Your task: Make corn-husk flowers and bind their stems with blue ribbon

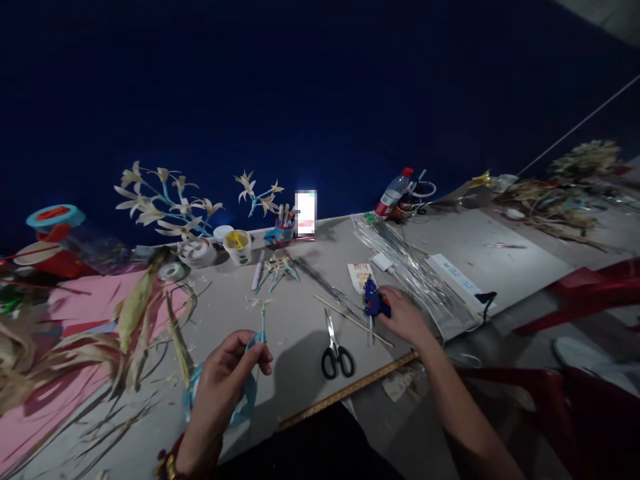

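My left hand [225,380] is closed in a pinch on a small straw flower with a blue stem [261,319], held upright above the grey table [295,333]; a blue ribbon [245,407] trails down from the fingers. My right hand [407,317] reaches out to the right and is wrapped round a blue glue gun [375,301] that rests on the table, nozzle toward me. Black-handled scissors [334,350] lie shut between the two hands.
Dried husk leaves [135,313] and pink paper [75,307] fill the left. Straw flower branches [165,203], cups [238,245], tape rolls and a bottle [394,192] line the back. A power strip [457,275], clear wrap and red chairs [595,287] are at right.
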Demonstrator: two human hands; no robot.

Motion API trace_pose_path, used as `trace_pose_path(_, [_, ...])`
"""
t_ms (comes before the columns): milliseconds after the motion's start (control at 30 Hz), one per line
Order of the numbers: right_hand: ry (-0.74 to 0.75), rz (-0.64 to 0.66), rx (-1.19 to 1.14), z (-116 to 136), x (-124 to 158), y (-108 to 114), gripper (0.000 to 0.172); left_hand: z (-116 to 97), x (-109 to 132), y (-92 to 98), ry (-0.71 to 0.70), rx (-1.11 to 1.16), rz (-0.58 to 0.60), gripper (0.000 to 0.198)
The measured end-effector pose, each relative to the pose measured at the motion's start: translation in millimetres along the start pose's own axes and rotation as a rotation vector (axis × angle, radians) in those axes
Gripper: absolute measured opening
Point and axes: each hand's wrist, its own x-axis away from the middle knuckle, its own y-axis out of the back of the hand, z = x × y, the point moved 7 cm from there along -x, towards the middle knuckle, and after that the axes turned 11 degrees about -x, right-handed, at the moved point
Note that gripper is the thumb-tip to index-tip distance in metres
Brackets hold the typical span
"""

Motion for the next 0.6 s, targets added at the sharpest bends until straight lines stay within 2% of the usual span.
trace_pose_path(167, [0.020, -0.003, -0.046, -5.0, -1.1, -0.1, 0.038, 3.2, -0.2, 10.6, 0.005, -0.049, 0.005, 0.022])
trace_pose_path(367, [0.006, 0.015, -0.170, -9.6, -2.1, 3.8, 0.034, -4.5, -3.0, 4.6, -0.004, -0.083, 0.001, 0.021])
trace_pose_path(600, [-0.112, 0.024, -0.507, -38.0, -15.4, 12.4, 0.040, -9.0, -2.1, 1.9, -0.004, -0.069, -0.008, 0.022])
